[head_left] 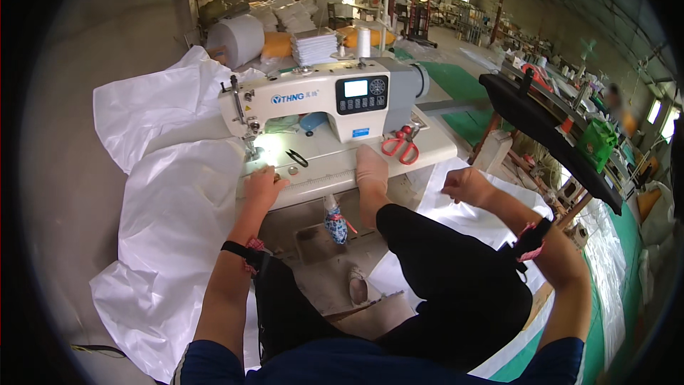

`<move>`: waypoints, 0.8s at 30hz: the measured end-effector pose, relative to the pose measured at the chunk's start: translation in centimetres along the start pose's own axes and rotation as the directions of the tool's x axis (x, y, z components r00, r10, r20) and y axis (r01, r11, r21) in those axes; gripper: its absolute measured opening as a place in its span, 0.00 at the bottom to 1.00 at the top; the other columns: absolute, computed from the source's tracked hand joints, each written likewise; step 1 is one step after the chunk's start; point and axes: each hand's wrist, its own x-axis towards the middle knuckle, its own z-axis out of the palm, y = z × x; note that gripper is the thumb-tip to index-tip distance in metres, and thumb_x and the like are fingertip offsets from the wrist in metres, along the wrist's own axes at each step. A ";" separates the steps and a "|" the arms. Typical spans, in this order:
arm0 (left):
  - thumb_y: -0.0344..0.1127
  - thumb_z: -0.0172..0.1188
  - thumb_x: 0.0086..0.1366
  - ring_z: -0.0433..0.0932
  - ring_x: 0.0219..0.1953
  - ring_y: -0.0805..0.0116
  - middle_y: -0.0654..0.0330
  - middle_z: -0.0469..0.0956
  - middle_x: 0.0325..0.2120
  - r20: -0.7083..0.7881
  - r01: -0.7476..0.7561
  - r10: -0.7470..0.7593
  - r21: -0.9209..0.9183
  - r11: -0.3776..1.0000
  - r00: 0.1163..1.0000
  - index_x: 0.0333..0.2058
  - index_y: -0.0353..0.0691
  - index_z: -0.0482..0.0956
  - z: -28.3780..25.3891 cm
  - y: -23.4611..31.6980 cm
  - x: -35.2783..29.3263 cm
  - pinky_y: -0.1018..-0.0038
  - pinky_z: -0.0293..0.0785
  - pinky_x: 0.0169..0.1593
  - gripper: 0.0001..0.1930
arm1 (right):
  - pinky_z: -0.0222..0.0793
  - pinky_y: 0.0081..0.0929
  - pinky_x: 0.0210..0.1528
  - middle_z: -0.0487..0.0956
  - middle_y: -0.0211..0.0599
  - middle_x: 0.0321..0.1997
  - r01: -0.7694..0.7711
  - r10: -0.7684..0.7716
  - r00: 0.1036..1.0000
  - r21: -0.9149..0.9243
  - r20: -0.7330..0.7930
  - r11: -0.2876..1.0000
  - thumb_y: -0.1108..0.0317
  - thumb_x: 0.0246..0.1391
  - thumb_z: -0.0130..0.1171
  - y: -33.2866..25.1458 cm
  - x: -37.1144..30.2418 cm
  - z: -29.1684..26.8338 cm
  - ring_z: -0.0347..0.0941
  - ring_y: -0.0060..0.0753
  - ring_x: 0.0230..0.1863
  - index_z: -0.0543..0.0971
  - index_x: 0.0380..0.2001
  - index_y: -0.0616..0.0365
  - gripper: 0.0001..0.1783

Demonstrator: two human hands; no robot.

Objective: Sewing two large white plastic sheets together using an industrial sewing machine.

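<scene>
The left hand (263, 187) rests at the front edge of the surface (434, 148), with fingers bent, near the needle end of the white sewing machine (306, 103). The right hand (469, 187) is apart from the surface, its fingers curled. Whether either holds something, I cannot tell. A white sheet (178, 207) spreads left of the machine. Black snips (297, 159) and red-handled scissors (404, 138) lie on the surface.

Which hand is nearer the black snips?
Left: the left hand is at the near table edge, close to the snips, on their left; the right hand is far to their right, past the red scissors.
</scene>
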 end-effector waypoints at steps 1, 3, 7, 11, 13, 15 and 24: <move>0.41 0.59 0.55 0.76 0.42 0.50 0.51 0.78 0.40 0.003 0.006 -0.006 0.013 1.000 1.000 0.35 0.38 0.78 -0.4 0.5 -0.4 0.58 0.72 0.44 0.14 | 0.72 0.25 0.27 0.79 0.35 0.20 -0.029 0.029 1.000 -0.009 -0.006 1.000 0.62 0.52 0.61 -1.2 -0.3 1.0 0.76 0.25 0.20 0.77 0.24 0.63 0.13; 0.38 0.56 0.57 0.76 0.37 0.49 0.51 0.78 0.36 -0.415 -0.242 0.188 -0.083 0.967 0.890 0.37 0.39 0.76 0.2 4.6 0.0 0.58 0.73 0.41 0.11 | 0.73 0.25 0.27 0.79 0.35 0.20 -0.003 0.015 0.994 0.112 -0.107 0.994 0.61 0.52 0.61 0.1 1.8 4.7 0.77 0.26 0.22 0.79 0.28 0.63 0.13; 0.35 0.55 0.59 0.78 0.37 0.50 0.50 0.79 0.34 -0.062 -0.276 0.279 -0.446 0.852 0.958 0.34 0.41 0.78 3.6 15.3 0.8 0.61 0.73 0.41 0.08 | 0.74 0.27 0.35 0.82 0.42 0.28 0.212 -0.107 0.946 0.334 -0.307 0.918 0.62 0.50 0.60 4.0 10.0 13.1 0.80 0.32 0.30 0.81 0.40 0.57 0.15; 0.34 0.56 0.58 0.78 0.32 0.50 0.51 0.79 0.30 0.052 -0.118 0.160 -0.463 0.878 0.986 0.35 0.42 0.79 5.4 15.2 0.9 0.61 0.74 0.37 0.07 | 0.73 0.31 0.39 0.81 0.43 0.32 0.259 -0.142 0.914 0.276 -0.380 0.926 0.64 0.47 0.60 -0.7 11.8 15.2 0.79 0.42 0.34 0.81 0.34 0.56 0.11; 0.34 0.57 0.56 0.78 0.29 0.50 0.51 0.79 0.28 -0.053 -0.209 0.215 -0.543 0.813 0.975 0.35 0.41 0.78 5.6 14.9 0.9 0.61 0.74 0.34 0.08 | 0.73 0.33 0.39 0.81 0.42 0.31 0.322 -0.215 0.868 0.177 -0.448 0.930 0.64 0.45 0.60 -0.6 12.0 14.9 0.78 0.44 0.34 0.81 0.32 0.56 0.10; 0.33 0.58 0.56 0.78 0.31 0.51 0.51 0.79 0.29 -0.051 -0.214 0.224 -0.551 0.807 0.973 0.35 0.41 0.78 5.7 15.4 0.8 0.61 0.74 0.35 0.08 | 0.72 0.34 0.39 0.80 0.42 0.32 0.284 -0.198 0.864 0.125 -0.463 0.951 0.63 0.44 0.61 0.2 11.8 15.1 0.77 0.46 0.34 0.81 0.31 0.54 0.11; 0.32 0.59 0.51 0.73 0.43 0.52 0.54 0.74 0.36 -0.056 -0.267 0.273 -0.461 0.846 0.960 0.31 0.42 0.78 4.8 17.7 2.6 0.62 0.73 0.43 0.07 | 0.73 0.27 0.37 0.82 0.37 0.31 0.250 -0.101 0.904 0.323 -0.415 0.913 0.63 0.46 0.63 -1.3 11.2 14.8 0.79 0.31 0.31 0.81 0.32 0.57 0.11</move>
